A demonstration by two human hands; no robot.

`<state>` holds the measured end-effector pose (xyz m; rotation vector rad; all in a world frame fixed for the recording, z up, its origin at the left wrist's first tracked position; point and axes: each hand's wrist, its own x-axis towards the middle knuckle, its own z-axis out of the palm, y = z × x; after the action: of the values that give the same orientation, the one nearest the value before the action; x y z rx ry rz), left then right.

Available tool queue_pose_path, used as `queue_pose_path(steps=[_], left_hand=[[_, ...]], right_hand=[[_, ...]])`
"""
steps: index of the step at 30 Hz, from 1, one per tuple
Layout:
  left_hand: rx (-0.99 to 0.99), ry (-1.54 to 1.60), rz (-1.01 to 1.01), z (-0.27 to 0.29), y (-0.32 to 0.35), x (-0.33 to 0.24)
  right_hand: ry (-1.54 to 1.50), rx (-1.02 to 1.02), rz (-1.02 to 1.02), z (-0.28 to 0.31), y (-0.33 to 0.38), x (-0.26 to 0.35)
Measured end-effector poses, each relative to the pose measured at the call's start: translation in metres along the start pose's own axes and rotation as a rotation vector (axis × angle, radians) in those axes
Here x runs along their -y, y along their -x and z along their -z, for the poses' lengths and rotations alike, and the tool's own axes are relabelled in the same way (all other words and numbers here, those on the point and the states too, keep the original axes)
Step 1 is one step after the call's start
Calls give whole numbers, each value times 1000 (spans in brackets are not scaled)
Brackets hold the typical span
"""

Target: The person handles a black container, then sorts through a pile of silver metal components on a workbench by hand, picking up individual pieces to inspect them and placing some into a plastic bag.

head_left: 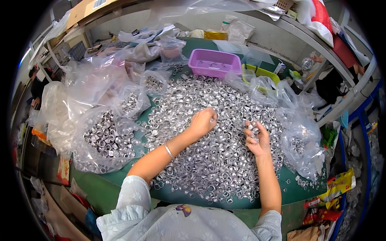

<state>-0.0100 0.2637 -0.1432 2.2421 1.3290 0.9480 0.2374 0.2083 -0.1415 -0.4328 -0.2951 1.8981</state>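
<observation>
A broad heap of small silver metal rings [201, 164] covers the green table [96, 176] in front of me. Over the heap's middle, my left hand [203, 122] is closed with its fingers curled down toward the rings; whatever is in them is hidden. To its right, my right hand [258, 141] is turned palm up, its fingers curled around several silver rings [253, 128]. Behind the heap sits a purple plastic tub [215, 72] with a few rings on its bottom. A yellow-green tray [261, 73] stands beside it, partly covered by clear plastic.
At left lies a clear plastic bag [96, 160] full of darker rings, below a crumpled pile of plastic bags [88, 88]. Another clear bag [297, 140] with rings borders the heap's right side. Metal shelf rails [309, 36] curve overhead. Colourful packets [337, 186] hang at the lower right.
</observation>
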Motion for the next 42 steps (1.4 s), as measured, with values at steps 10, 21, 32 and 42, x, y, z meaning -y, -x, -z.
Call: queue_pose_path(steps=[10,21,32,42], left_hand=[[246,1320,408,20,59,-28],[235,1679,767,-5,95,-48],[269,2067,1025,4,135,-69],[179,2108,1041,-3,158,-57]], right_hand=[[425,-160,168,-41,11,-50],[696,-130,116,-62,11,-91],[1913,405,697,-85,63,-111],[2432,13,766,-45,46,-108]])
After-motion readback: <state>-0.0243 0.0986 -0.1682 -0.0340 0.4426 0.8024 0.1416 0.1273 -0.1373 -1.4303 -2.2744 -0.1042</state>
